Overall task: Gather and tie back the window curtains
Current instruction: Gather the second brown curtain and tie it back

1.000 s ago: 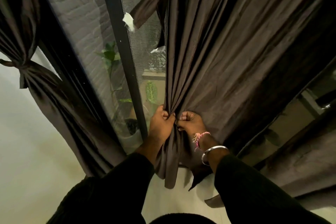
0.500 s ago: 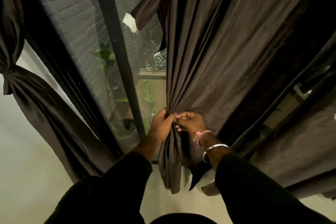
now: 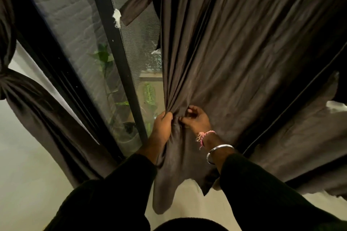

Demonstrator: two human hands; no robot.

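A dark brown curtain (image 3: 234, 52) hangs in front of me over the right part of the window. My left hand (image 3: 162, 127) grips a bunch of its gathered pleats at its left edge. My right hand (image 3: 196, 121), with a pink thread and a metal bangle on the wrist, pinches the cloth right beside the left hand. The curtain's lower end (image 3: 169, 184) hangs limp below both hands. A brown tie-back strip (image 3: 139, 0) with a white tip hangs high up at the curtain's left edge.
A second brown curtain (image 3: 37, 114) at the far left is tied in a knot. A black window frame (image 3: 116, 56) with mesh stands between the curtains, with green plants (image 3: 107, 58) outside. More brown cloth (image 3: 309, 146) hangs at the right. Pale floor lies below.
My view has tilted and the left curtain has slid toward the frame's left edge. My right hand's fingers have shifted along the cloth to pinch another fold; the left hand keeps its grip.
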